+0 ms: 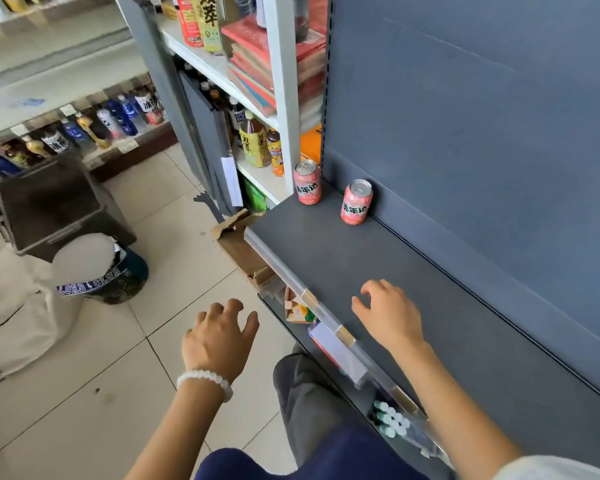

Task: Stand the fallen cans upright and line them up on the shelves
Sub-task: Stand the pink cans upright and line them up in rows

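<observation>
Two pink aluminium drink cans (307, 182) (356, 201) stand upright at the far end of the dark grey metal shelf (413, 289), near its back panel, roughly aligned. Left hand (219, 336) and right hand (388, 313) both empty, fingers loosely curled, likely between picks.

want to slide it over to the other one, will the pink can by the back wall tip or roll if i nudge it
The pink can stands upright on the flat dark shelf, so rolling seems unlikely unless it falls. It is tall and narrow, so a high nudge may tip it. Its tab looks unopened, so probably full and fairly steady.
</observation>
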